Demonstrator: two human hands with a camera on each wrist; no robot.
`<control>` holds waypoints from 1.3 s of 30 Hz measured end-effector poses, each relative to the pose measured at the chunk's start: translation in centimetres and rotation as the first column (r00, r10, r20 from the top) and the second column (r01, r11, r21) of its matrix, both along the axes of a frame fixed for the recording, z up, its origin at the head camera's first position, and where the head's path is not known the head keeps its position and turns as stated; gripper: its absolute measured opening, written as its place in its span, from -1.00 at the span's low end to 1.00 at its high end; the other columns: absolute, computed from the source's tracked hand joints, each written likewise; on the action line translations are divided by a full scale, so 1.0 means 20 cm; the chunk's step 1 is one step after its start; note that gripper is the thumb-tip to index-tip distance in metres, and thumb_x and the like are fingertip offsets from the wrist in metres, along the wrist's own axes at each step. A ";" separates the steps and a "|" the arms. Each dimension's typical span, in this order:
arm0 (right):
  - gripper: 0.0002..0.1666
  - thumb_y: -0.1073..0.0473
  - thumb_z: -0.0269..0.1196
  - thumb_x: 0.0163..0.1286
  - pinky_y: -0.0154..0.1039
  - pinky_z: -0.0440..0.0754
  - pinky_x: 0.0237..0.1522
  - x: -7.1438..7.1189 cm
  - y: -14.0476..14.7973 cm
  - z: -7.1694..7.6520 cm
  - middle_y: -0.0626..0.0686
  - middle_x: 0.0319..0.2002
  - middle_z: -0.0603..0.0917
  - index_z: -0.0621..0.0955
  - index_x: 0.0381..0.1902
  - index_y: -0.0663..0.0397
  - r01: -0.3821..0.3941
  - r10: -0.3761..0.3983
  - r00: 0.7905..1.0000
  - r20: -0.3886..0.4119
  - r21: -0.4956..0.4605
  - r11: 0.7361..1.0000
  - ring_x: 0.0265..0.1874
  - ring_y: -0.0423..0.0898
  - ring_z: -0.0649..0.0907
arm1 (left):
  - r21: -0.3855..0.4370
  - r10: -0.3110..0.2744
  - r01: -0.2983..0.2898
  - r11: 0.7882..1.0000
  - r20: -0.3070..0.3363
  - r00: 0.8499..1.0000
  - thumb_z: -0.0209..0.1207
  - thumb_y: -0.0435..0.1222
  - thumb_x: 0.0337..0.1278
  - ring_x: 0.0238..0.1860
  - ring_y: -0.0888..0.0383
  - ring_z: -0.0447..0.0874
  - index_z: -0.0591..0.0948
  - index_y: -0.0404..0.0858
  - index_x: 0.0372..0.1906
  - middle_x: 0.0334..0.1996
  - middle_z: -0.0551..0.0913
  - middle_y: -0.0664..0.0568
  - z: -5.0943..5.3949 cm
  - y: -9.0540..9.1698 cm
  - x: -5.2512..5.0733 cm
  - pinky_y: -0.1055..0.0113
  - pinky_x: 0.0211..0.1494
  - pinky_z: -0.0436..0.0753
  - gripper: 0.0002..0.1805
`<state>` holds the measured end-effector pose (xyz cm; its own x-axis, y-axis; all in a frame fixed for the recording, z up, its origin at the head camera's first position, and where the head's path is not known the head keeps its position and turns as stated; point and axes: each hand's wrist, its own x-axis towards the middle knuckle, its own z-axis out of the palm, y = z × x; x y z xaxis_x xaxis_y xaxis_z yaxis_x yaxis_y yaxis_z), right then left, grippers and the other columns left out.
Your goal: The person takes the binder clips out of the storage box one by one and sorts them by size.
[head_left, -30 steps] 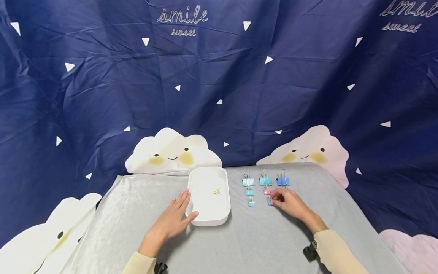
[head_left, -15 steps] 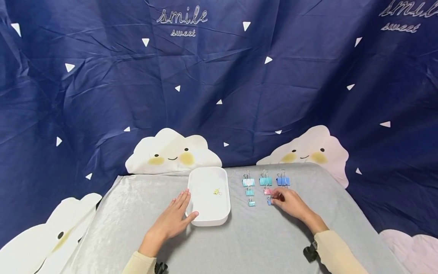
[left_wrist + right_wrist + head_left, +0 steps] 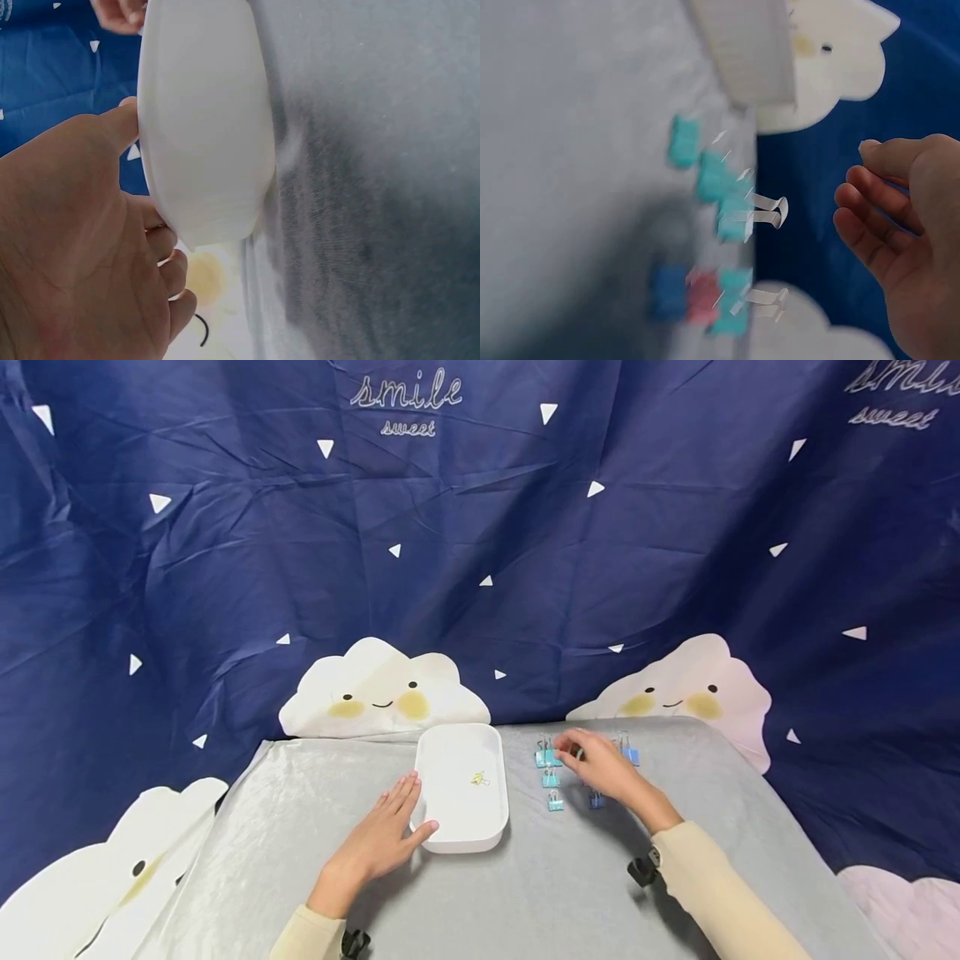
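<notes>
My left hand (image 3: 378, 843) rests with extended fingers against the left side of a white box (image 3: 461, 846), thumb at its rim. Small yellow binder clips (image 3: 480, 779) lie in the box. To its right, my right hand (image 3: 600, 764) hovers over rows of binder clips, fingers loosely bent, with nothing visible between them in the right wrist view. Left of that hand stands a column of teal clips (image 3: 549, 760). Below it sits a small blue clip (image 3: 597, 802). A pink clip (image 3: 703, 296) and a larger teal clip (image 3: 733, 300) show in the right wrist view.
A larger blue binder clip (image 3: 632, 755) stands at the back right, partly behind the hand. Grey cloth (image 3: 487, 910) covers the table. Behind its back edge hangs a dark blue curtain (image 3: 480, 527) with clouds and triangles.
My right hand has let go of the small blue clip, which stays on the table, and has moved up and left. My left hand stays at the box. The head view has shifted slightly.
</notes>
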<state>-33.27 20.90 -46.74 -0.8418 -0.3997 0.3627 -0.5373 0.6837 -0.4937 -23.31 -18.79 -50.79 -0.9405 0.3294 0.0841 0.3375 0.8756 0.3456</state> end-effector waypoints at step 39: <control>-0.72 0.16 0.45 0.41 -0.11 0.74 0.11 -0.16 -0.84 0.05 0.03 -0.02 0.75 0.74 0.06 0.00 -0.255 0.187 0.967 0.173 0.604 0.755 -0.06 -0.04 0.73 | 0.003 -0.007 0.007 1.000 0.003 1.000 -0.01 0.23 0.59 0.74 -0.18 0.02 0.13 -0.36 0.70 0.74 0.04 -0.15 0.02 0.01 0.01 -0.14 0.78 0.12 -0.06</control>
<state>-36.53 4.02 -45.78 -0.7185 -0.6874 -0.1055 -0.6850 0.7258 -0.0637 -23.16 -18.66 -50.29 -0.9382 0.3361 0.0822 0.3430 0.8721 0.3489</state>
